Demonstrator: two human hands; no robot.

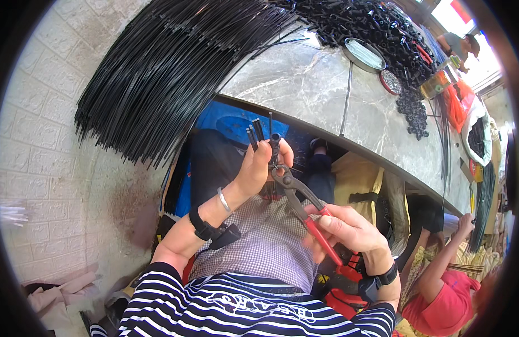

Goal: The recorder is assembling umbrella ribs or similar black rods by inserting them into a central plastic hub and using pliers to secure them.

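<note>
My left hand [254, 168] is closed around several thin black rods [258, 132], whose tips stick up above the fingers. A short black tubular fitting [274, 140] shows between its thumb and fingers. My right hand [349, 227] grips the red handles of a pair of end-cutting pincers [296, 194]. The dark metal jaws of the pincers meet the lower part of the fitting, right beside my left fingers. Whether the jaws bite into it or only touch it, I cannot tell. Both hands are above my lap, in front of the table edge.
On the grey marbled table [293, 84], a large bundle of black rods [164, 73] overhangs the left end. Black fittings [349, 19] are heaped at the back, near an oval metal dish [365, 55] and a round red tin [390, 82]. A person in red [447, 303] sits at the right.
</note>
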